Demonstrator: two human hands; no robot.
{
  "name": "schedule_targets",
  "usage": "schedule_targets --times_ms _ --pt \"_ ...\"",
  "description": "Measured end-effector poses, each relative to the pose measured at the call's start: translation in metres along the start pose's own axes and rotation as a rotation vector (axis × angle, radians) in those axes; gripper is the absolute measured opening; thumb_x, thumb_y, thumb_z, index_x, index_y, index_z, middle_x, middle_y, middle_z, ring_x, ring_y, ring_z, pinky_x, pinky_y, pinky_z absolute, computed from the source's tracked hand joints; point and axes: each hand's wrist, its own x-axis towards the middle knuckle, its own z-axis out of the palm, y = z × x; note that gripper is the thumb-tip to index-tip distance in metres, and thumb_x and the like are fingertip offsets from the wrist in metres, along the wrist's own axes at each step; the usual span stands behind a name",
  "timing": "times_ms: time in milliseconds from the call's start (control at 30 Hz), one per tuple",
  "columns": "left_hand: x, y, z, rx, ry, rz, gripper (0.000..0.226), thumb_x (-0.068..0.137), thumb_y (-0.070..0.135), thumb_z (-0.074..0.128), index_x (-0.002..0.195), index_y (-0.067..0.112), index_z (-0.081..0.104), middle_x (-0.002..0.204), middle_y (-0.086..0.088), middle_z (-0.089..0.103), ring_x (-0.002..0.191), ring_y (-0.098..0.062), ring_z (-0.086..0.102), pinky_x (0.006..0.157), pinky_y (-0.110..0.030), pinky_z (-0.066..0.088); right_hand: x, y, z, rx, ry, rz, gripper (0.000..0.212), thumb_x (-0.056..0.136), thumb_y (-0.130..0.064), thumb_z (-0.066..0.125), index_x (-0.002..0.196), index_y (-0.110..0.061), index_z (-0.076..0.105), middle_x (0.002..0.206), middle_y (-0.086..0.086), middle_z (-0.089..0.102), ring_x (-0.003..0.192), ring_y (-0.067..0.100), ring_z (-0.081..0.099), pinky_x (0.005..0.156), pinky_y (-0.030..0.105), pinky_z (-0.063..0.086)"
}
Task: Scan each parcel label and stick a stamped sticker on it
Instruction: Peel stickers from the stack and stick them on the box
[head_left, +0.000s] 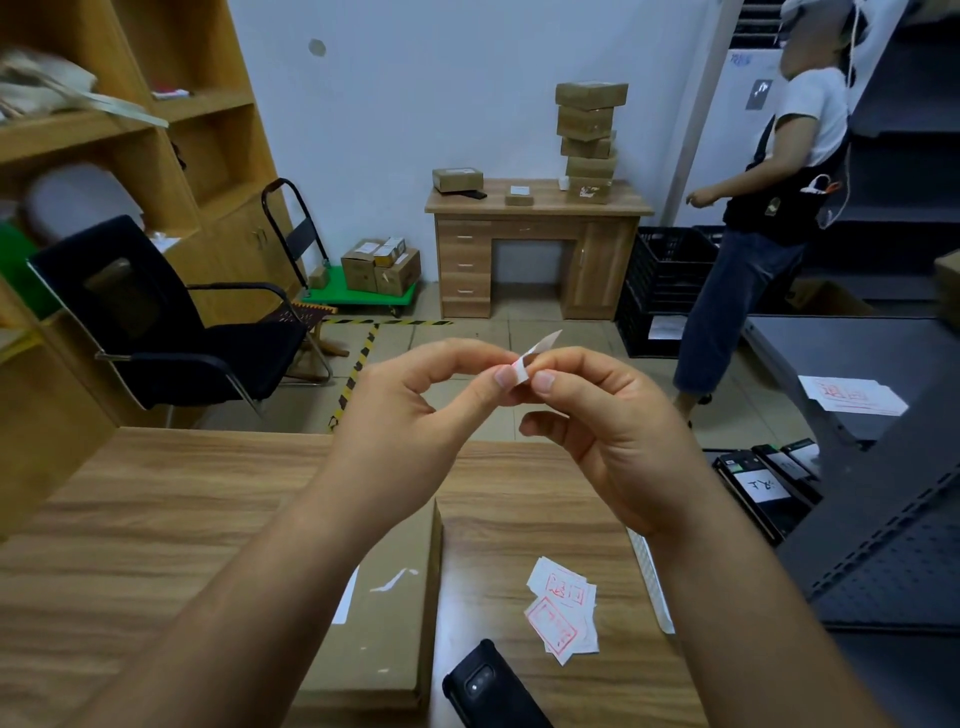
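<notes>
Peeling above the bench (156, 493), over the parcel (384, 613), left hand (410, 410) and right hand (597, 415) pinch one sticker (535, 353) between fingertips; it may curl, tear, or stick to skin.

One small white sticker (535, 353), partly peeled, is raised above the surface (156, 509). Brown flat parcel (384, 613) lies on the surface, white label at its left edge. Loose red-stamped stickers (563, 610) lie just right of it.
</notes>
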Motion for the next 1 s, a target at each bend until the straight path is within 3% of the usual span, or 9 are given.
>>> schedule_targets --times_ms 133,567,800,1000 --pt "0.0 0.0 0.0 0.028 -0.028 -0.004 0.023 0.086 0.038 0.066 0.105 0.029 0.075 0.097 0.016 0.074 0.103 -0.004 0.066 0.088 -0.025 0.051 -0.002 -0.001 -0.001 0.008 0.021 -0.002 0.009 0.084 -0.013 0.065 0.083 -0.014 0.073 0.093 0.011 0.071 0.089 0.02 0.068 0.07 0.028 0.054" --pt "0.003 0.006 0.016 0.009 -0.027 0.074 0.022 0.091 0.032 0.059 0.1 0.025 0.078 0.101 0.017 0.072 0.106 -0.005 0.064 0.087 -0.014 0.047 -0.009 -0.009 -0.012 0.065 0.02 0.027 0.008 0.08 -0.016 0.07 0.084 -0.013 0.076 0.091 0.013 0.072 0.092 0.024 0.07 0.072 0.028 0.057" --pt "-0.001 -0.013 0.049 -0.05 -0.011 0.073 0.015 0.088 0.024 0.067 0.097 0.021 0.079 0.101 0.014 0.072 0.104 -0.008 0.066 0.089 -0.017 0.048 -0.007 0.006 -0.033 0.286 0.099 0.198 0.019 0.084 -0.022 0.068 0.092 -0.006 0.061 0.086 0.009 0.066 0.083 0.019 0.067 0.072 0.028 0.058" --pt "-0.023 -0.063 0.088 -0.042 -0.02 -0.064 0.012 0.083 0.013 0.077 0.093 0.02 0.079 0.104 0.014 0.071 0.105 -0.003 0.064 0.092 -0.016 0.047 -0.014 0.05 -0.063 0.331 0.229 0.394 0.013 0.091 -0.004 0.057 0.104 -0.001 0.056 0.078 0.008 0.068 0.073 0.016 0.069 0.072 0.026 0.059"
